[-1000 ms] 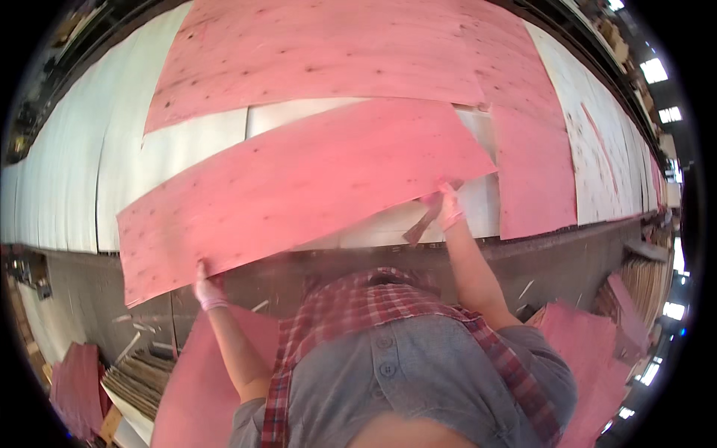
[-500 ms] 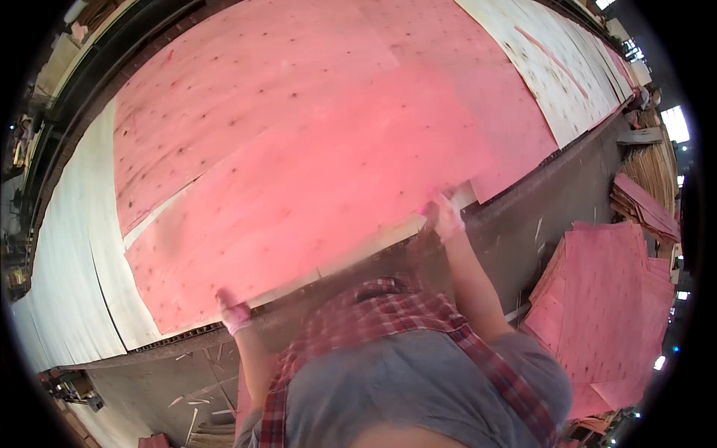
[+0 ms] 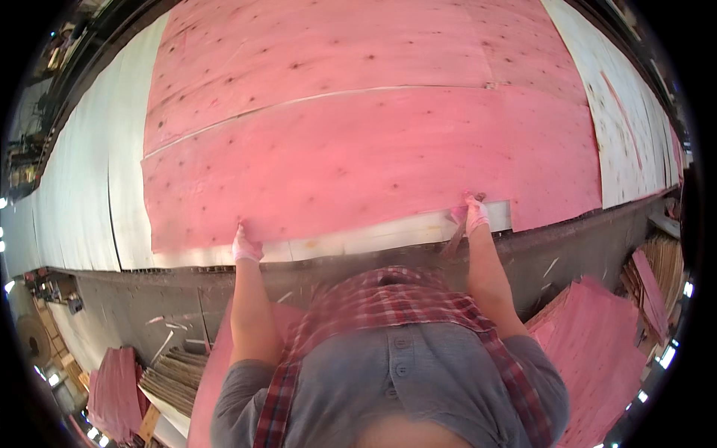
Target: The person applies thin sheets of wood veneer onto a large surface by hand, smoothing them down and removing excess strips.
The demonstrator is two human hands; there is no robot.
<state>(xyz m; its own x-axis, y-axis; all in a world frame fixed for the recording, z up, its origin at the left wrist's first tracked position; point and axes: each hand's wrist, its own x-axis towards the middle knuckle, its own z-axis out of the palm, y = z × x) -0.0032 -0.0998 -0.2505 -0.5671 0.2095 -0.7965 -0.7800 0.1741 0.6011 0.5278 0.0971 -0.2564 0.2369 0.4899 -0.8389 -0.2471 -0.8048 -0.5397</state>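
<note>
A long pink veneer sheet [image 3: 336,164] with dark knots lies on a pale veneer layer [image 3: 373,243], which shows as a strip along the near side. My left hand [image 3: 247,245], in a pale pink-stained glove, has its fingers closed at the sheet's near edge, toward the left end. Farther right, my right hand [image 3: 476,214], gloved likewise, is closed at the same edge. A ragged dark-pink veneer scrap [image 3: 453,237] hangs beside it, seemingly from its fingers; the exact grip is partly hidden. A narrow seam separates the sheet from another pink sheet [image 3: 314,56] beyond.
Pale veneer sheets [image 3: 82,194] extend to the left, and more [image 3: 635,142] lie at the right with a thin pink strip on top. Stacks of pink veneer stand at the lower right [image 3: 590,358] and lower left [image 3: 116,396]. Pale splinters [image 3: 551,266] litter the grey floor.
The near pink sheet has straightened against the far one, and the wedge-shaped gap at its left has narrowed to a seam. Both hands stay at its near edge; my view has turned.
</note>
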